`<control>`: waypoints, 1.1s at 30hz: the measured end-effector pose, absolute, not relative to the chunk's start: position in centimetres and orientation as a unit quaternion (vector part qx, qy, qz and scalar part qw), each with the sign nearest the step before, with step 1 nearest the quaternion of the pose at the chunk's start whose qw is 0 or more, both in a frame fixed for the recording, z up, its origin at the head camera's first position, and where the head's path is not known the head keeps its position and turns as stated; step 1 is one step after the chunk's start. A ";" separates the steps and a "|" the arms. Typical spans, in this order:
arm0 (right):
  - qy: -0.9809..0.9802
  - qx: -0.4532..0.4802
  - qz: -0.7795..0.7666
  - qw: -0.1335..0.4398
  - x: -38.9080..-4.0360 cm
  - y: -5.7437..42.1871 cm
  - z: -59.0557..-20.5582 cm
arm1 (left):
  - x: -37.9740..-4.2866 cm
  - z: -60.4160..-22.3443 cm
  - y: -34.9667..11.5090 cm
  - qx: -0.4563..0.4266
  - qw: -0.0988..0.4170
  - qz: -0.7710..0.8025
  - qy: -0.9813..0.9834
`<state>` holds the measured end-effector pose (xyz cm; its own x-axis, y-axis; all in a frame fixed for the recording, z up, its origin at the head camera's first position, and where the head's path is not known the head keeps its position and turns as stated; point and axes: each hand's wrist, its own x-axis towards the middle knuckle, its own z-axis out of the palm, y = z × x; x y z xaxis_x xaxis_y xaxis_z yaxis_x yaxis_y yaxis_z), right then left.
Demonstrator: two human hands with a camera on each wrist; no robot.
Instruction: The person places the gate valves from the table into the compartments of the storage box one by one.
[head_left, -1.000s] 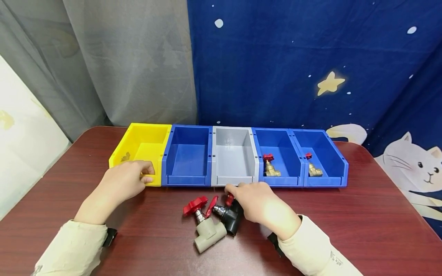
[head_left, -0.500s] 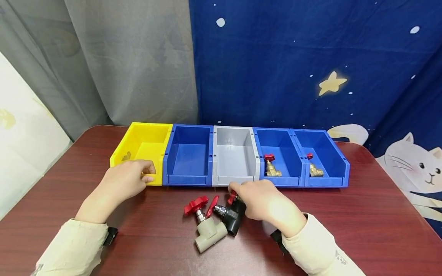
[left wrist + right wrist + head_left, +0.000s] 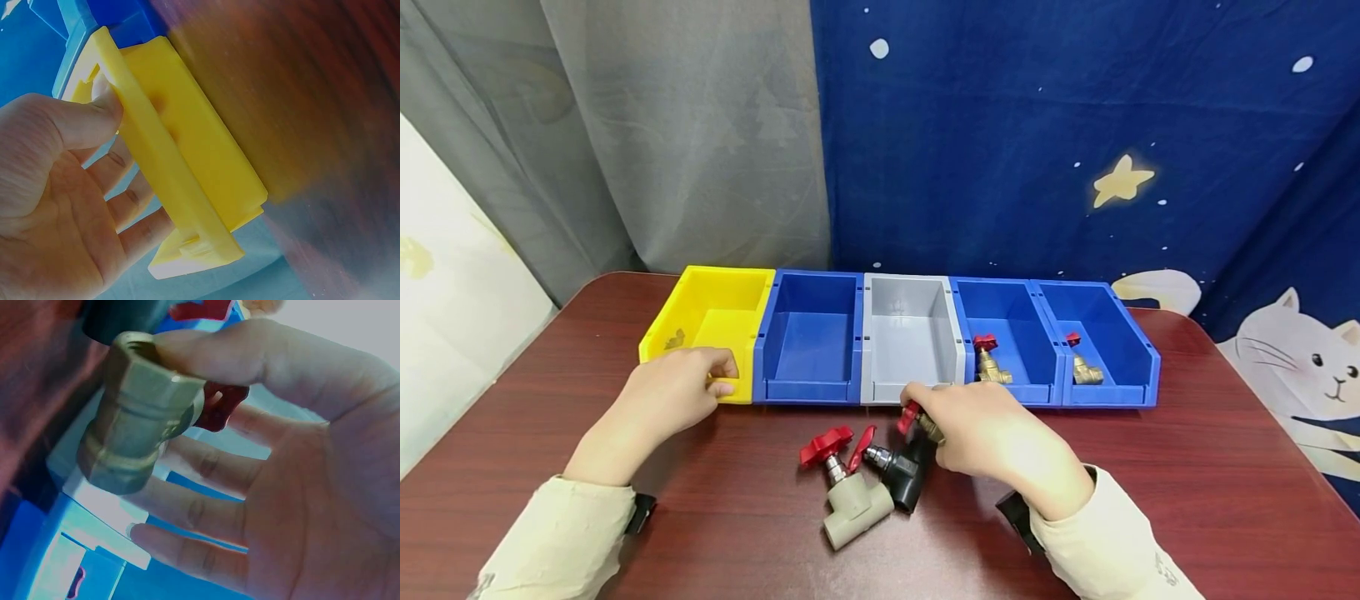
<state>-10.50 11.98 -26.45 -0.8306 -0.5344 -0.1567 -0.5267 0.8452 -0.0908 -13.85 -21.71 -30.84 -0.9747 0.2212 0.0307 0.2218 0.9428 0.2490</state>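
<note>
My left hand (image 3: 666,396) grips the front wall of the yellow bin (image 3: 726,329); in the left wrist view its thumb is over the rim and the fingers lie behind. My right hand (image 3: 988,433) holds a brass gate valve (image 3: 137,415) with a red handwheel (image 3: 908,417), thumb against its threaded end. Just left of that hand, a black plastic valve (image 3: 904,477) with a red handle lies on the table. Beside it lies a grey-beige plastic valve (image 3: 856,510) with a red handwheel.
Right of the yellow bin, a blue bin (image 3: 811,346), a grey bin (image 3: 910,342) and two more blue bins stand in a row. Brass valves with red handwheels lie in both right-hand bins, one valve (image 3: 992,367) and another (image 3: 1086,371). Curtains hang behind the table.
My right hand has moved right and slightly away from the black valve, bringing the brass valve with it; more of its brass body shows. My left hand stays on the yellow bin.
</note>
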 end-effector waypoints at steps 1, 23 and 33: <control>0.957 -0.273 -0.029 0.092 -10.5 12.1 -26.3 | -13.8 -30.8 -21.7 -0.113 0.001 -0.127 -0.985; 0.971 -0.224 -0.080 -0.013 -16.0 11.6 -25.4 | -13.8 -31.0 -21.7 -0.117 0.004 -0.135 -0.984; 0.974 -0.190 -0.123 -0.007 -18.3 10.3 -26.4 | -13.8 -30.9 -21.9 -0.117 0.004 -0.131 -0.984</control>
